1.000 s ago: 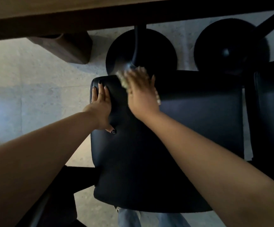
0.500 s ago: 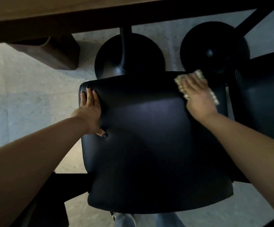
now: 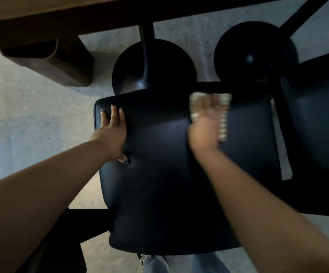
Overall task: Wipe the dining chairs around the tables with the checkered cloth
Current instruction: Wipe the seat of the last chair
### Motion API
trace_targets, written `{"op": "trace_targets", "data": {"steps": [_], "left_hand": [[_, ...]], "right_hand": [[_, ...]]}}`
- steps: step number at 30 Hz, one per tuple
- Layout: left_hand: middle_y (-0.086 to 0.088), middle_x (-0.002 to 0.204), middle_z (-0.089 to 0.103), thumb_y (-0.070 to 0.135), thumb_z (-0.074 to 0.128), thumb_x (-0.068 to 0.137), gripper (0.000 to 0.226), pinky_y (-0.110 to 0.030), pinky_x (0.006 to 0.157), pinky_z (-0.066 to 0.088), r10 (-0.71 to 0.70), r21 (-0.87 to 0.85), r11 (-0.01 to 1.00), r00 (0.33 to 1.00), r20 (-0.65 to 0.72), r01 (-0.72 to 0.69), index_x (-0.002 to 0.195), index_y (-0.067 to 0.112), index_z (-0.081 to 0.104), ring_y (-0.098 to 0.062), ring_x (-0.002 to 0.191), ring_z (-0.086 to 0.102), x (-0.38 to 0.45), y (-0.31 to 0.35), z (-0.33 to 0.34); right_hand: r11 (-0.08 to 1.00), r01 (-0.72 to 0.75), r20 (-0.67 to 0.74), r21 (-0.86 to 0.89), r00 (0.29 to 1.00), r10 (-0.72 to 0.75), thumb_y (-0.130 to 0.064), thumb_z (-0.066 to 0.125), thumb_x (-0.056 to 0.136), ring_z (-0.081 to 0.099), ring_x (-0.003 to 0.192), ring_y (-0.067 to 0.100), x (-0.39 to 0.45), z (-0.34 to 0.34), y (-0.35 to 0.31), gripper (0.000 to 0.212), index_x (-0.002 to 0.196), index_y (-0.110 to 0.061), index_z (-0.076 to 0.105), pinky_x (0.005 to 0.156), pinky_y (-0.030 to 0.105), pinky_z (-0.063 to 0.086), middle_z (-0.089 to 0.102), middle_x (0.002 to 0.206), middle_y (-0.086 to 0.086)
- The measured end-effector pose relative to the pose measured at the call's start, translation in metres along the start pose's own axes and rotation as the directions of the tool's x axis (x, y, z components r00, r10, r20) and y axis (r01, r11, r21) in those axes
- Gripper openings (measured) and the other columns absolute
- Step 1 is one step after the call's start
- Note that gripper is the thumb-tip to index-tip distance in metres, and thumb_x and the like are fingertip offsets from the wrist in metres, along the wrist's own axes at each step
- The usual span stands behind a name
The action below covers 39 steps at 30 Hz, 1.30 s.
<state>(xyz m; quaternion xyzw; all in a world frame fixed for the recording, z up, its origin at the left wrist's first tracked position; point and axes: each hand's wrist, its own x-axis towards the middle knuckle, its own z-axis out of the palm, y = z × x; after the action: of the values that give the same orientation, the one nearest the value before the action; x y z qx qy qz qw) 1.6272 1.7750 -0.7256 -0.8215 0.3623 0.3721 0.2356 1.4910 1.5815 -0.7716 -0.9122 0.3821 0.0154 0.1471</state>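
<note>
- I logged the left hand (image 3: 113, 133) resting flat on the near-left part of the black chair seat (image 3: 169, 184), fingers straight and spread toward the seat's far-left corner, thumb tucked toward me; it held nothing.
- The right hand (image 3: 206, 125) was motion-blurred. It lay on top of the checkered cloth (image 3: 223, 123), pressing it onto the far part of the seat, right of centre. I could not tell whether the fingers were flat or curled into the cloth.
- The cloth showed beyond the fingertips and along the hand's right side; the rest was hidden under the palm.
- The two hands were well apart on the same seat.
- A second dark chair (image 3: 317, 119) stood just beside the first, at right.
- Two round black pedestal bases (image 3: 153, 66) sat on the pale floor (image 3: 31, 115) beyond the seat, under the wooden bench (image 3: 61, 18) edge.
</note>
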Motion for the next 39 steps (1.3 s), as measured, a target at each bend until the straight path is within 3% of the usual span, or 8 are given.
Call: {"op": "trace_targets", "data": {"steps": [3,6,10,16,21,27,32,39], "left_hand": [[-0.026,0.156,-0.023,0.059,0.080,0.066,0.145,-0.050,0.119,0.019,0.013,0.008,1.000,1.000,0.000,-0.013,0.146,-0.004,-0.024,-0.051,0.142,-0.016,0.002,-0.003,0.001],[-0.023,0.157,-0.024,0.059,0.078,0.068,0.141,-0.051,0.119,0.017,0.042,0.030,0.999,0.999,0.007,-0.042,0.149,-0.001,-0.020,-0.047,0.143,-0.021,0.003,-0.004,0.003],[-0.020,0.156,-0.028,0.057,0.083,0.061,0.150,-0.050,0.116,0.025,0.005,-0.052,0.999,1.000,-0.015,-0.005,0.146,0.000,-0.027,-0.047,0.144,-0.016,0.001,-0.003,0.003],[-0.022,0.155,-0.030,0.056,0.082,0.062,0.149,-0.051,0.115,0.029,0.014,-0.043,0.999,1.000,-0.021,-0.014,0.145,-0.001,-0.028,-0.049,0.143,-0.015,0.001,-0.003,0.003],[-0.025,0.154,-0.028,0.055,0.082,0.063,0.148,-0.051,0.114,0.030,0.006,-0.031,0.999,1.000,-0.015,-0.007,0.144,-0.003,-0.028,-0.051,0.143,-0.014,0.002,0.001,0.001],[-0.026,0.155,-0.026,0.054,0.083,0.064,0.148,-0.052,0.114,0.026,0.005,-0.021,1.000,1.000,-0.013,-0.006,0.145,-0.005,-0.026,-0.052,0.142,-0.013,0.001,0.002,0.000],[-0.027,0.155,-0.025,0.056,0.080,0.066,0.146,-0.051,0.115,0.024,0.010,0.005,1.000,1.000,-0.018,-0.010,0.144,-0.005,-0.027,-0.052,0.142,-0.013,0.003,0.000,0.003],[-0.023,0.155,-0.028,0.056,0.083,0.061,0.150,-0.055,0.115,0.025,0.027,-0.042,0.999,0.999,-0.026,-0.028,0.145,-0.001,-0.028,-0.051,0.142,-0.016,0.002,-0.003,0.003]], "right_hand": [[0.880,0.444,-0.007,0.169,0.894,-0.449,-0.013,0.041,0.086,0.034,0.136,0.041,-0.051,0.031,-0.089,0.052,0.136,0.003,0.046,0.113,0.050,0.025,0.043,0.142,0.024],[0.782,0.602,0.274,0.161,0.734,-0.622,-0.018,0.033,0.100,-0.003,0.147,0.026,-0.071,0.043,-0.103,0.056,0.150,-0.004,0.014,0.115,0.035,-0.012,0.010,0.159,0.013],[0.747,0.650,0.176,0.141,0.726,-0.665,-0.001,0.037,0.092,0.038,0.135,0.033,-0.047,0.013,-0.025,0.045,0.136,0.000,0.047,0.114,0.044,0.023,0.045,0.143,0.016],[0.996,0.049,-0.003,0.078,0.999,-0.049,0.017,0.041,0.067,0.031,0.137,0.044,-0.033,-0.037,0.141,0.068,0.134,0.006,0.047,0.115,0.049,0.019,0.041,0.142,0.027],[0.850,-0.488,-0.127,0.198,0.847,0.516,0.005,0.044,0.078,0.014,0.144,0.034,-0.033,-0.015,0.108,0.069,0.145,0.003,0.028,0.118,0.033,0.003,0.025,0.153,0.021],[0.997,0.073,0.072,0.028,0.995,-0.075,-0.004,0.032,0.080,0.021,0.141,0.040,-0.127,0.046,-0.050,0.064,0.144,0.002,0.029,0.117,0.045,0.004,0.023,0.153,0.022],[0.747,0.650,0.171,0.141,0.727,-0.665,-0.012,0.035,0.091,0.047,0.130,0.027,-0.167,0.046,-0.070,0.044,0.129,-0.007,0.058,0.106,0.041,0.039,0.055,0.136,0.008],[0.965,0.261,0.079,-0.022,0.963,-0.258,0.013,0.044,0.067,0.046,0.124,0.049,-0.112,-0.004,0.094,0.059,0.124,0.009,0.055,0.103,0.060,0.032,0.051,0.132,0.028]]}}
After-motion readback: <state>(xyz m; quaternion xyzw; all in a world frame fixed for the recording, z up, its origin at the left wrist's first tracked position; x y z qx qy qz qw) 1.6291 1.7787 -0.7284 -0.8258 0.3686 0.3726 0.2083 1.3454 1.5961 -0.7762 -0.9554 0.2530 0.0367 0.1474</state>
